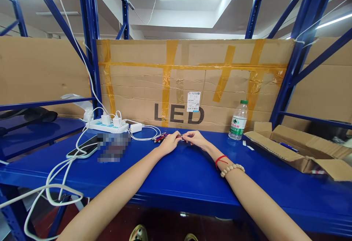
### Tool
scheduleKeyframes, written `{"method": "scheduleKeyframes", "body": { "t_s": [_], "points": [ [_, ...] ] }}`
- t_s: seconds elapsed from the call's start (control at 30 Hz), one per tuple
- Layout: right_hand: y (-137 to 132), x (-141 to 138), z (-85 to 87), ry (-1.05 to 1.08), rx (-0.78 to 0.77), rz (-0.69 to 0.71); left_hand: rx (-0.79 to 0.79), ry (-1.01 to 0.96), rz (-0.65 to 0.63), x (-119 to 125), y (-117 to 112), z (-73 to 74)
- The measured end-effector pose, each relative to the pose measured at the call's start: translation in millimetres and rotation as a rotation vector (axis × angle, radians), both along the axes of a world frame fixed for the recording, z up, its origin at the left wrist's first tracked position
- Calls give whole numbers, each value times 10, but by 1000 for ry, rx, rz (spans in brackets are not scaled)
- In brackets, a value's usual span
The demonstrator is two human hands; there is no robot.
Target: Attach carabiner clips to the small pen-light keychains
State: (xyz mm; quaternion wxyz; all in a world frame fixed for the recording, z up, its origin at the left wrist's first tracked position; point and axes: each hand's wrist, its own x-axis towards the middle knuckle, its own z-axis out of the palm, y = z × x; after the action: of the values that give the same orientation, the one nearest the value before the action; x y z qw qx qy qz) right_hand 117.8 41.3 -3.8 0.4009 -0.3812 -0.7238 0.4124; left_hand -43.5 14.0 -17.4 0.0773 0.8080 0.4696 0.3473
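Over the middle of the blue shelf top (192, 182), both my hands meet with fingertips almost touching. My left hand (171, 143) is closed round a slim dark red pen (179, 136), most of it hidden by the fingers. My right hand (195, 138), wearing a red string and a beaded bracelet (232, 169) at the wrist, pinches at the pen's silvery tip end. Just left of my left hand lies a small bunch of pens (159, 137), dark red and metallic, side by side on the shelf.
An open cardboard box (291, 149) with a blue pen inside stands at right, near a water bottle (238, 122). On the left are a power strip (107, 125), a phone (84, 147) and looping white cables (64, 186). A cardboard panel (137, 87) closes off the back.
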Motion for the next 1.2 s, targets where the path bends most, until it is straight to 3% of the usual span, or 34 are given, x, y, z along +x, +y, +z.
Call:
{"method": "scheduleKeyframes", "body": {
  "t_s": [0.4, 0.87, 1.03, 1.2],
  "points": [
    [-56, -136, 53, -5, -10, 37, 77, 39, 12, 20, -94, 102],
    [11, -251, -106, 78, 88, -70, 11, 47, 15, 20, 32, -22],
    [54, -249, -120, 72, 139, -83, -1, 108, 34, 24, -48, 69],
    [15, -269, -81, 75, 142, -111, -7, 236, 179, 18, -170, 201]
  ]
}}
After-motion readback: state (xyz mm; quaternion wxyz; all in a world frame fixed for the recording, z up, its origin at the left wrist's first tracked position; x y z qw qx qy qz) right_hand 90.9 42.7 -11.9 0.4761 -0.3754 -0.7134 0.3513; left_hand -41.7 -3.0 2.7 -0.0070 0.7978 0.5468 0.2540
